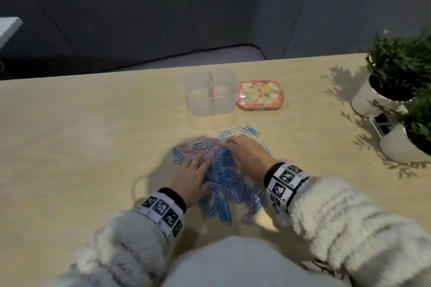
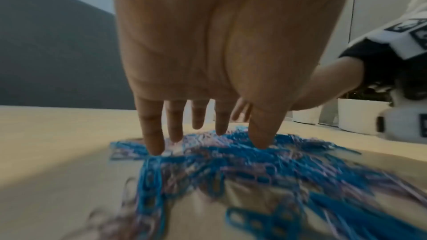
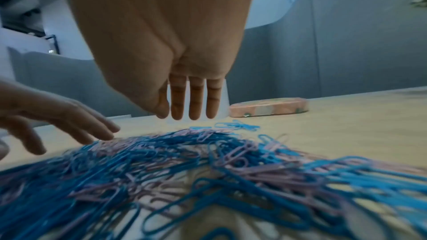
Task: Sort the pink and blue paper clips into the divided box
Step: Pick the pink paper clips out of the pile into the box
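A mixed pile of pink and blue paper clips [image 1: 224, 175] lies spread on the wooden table in front of me, also filling the left wrist view [image 2: 231, 163] and the right wrist view [image 3: 208, 171]. My left hand [image 1: 193, 175] rests flat on the pile's left side, fingers [image 2: 154, 134] straight and spread. My right hand [image 1: 245, 149] hovers over the pile's far right part, fingers [image 3: 196, 101] straight and pointing down. Beyond the pile stands the clear divided box [image 1: 211, 93], its two compartments holding no clips.
A flat tin with a pink floral lid [image 1: 260, 95] sits right of the box, seen also in the right wrist view [image 3: 268, 107]. A few loose blue clips [image 1: 247, 130] lie between pile and box. Potted plants in white pots [image 1: 377, 95] stand at the right edge.
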`<action>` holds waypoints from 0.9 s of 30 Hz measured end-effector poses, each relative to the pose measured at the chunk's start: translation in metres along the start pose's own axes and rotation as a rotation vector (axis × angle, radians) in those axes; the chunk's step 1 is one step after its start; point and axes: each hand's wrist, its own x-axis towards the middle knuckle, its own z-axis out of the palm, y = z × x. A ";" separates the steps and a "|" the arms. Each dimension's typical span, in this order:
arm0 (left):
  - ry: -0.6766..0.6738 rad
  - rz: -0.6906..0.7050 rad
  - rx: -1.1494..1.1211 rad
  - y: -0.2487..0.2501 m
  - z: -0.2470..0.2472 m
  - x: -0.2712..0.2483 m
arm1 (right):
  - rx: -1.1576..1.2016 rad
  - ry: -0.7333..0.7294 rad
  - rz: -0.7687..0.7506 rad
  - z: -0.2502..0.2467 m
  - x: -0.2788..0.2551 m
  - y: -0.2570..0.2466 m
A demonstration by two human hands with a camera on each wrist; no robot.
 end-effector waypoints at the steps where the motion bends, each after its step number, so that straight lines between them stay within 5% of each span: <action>1: -0.015 0.005 0.010 -0.001 0.004 -0.001 | -0.004 -0.022 -0.019 0.006 0.004 -0.005; 7: 0.008 0.100 0.014 -0.012 0.015 -0.018 | -0.125 0.030 -0.040 0.030 -0.016 -0.002; 15: 0.331 -0.042 -0.200 -0.041 -0.007 0.017 | 0.139 0.069 0.207 0.010 -0.005 -0.009; 24: 0.301 0.023 -0.111 -0.060 -0.015 0.040 | 0.108 0.078 0.106 0.016 0.022 -0.035; 27: 0.343 -0.013 -0.169 -0.065 -0.009 0.035 | 0.100 0.084 0.199 0.020 0.006 -0.022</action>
